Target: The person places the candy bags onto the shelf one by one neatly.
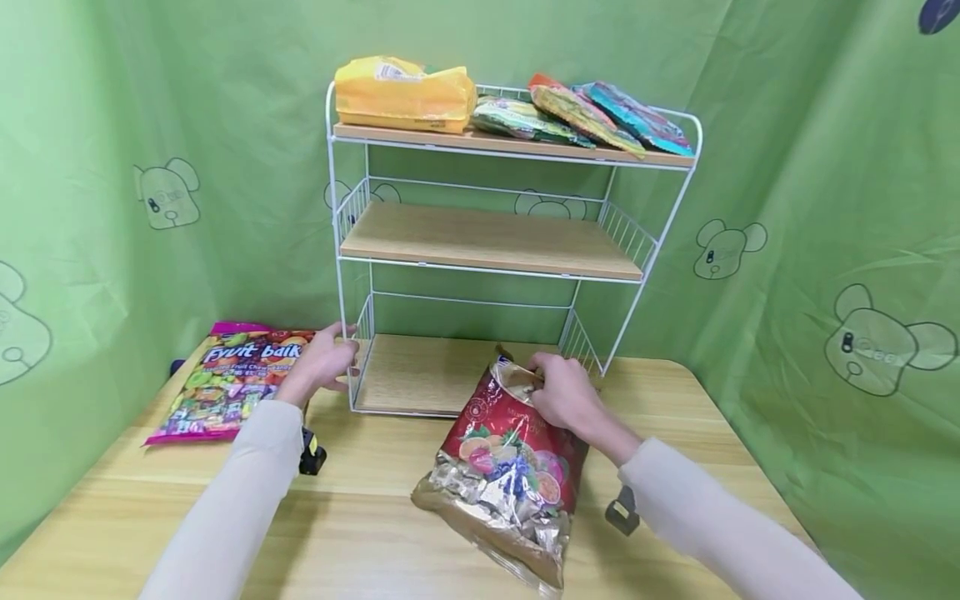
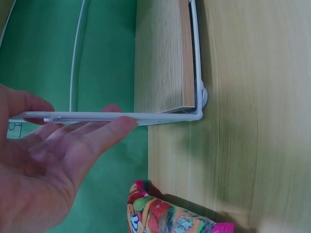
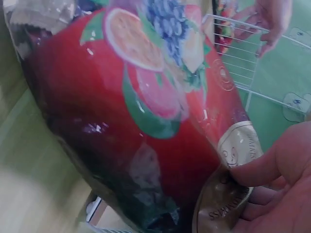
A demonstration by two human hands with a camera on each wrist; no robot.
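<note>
My right hand [image 1: 564,392] grips the top edge of a red and gold candy bag [image 1: 517,467] with fruit pictures. The bag leans tilted in front of the wire shelf rack's bottom board [image 1: 408,367], its lower end toward me. In the right wrist view, the thumb and fingers pinch the gold end of the bag. My left hand [image 1: 327,360] is at the rack's left post [image 2: 97,116], thumb and fingers on either side of the white wire. Just left of that hand, a pink-edged fruit chew candy bag [image 1: 232,383] lies on the table.
On the rack's top board stand a yellow bag [image 1: 405,96], a green packet [image 1: 525,121], an orange-topped packet [image 1: 581,112] and a blue packet [image 1: 637,117]. The middle board [image 1: 487,237] is bare wood. Green curtains [image 1: 825,208] surround the wooden table [image 1: 360,517].
</note>
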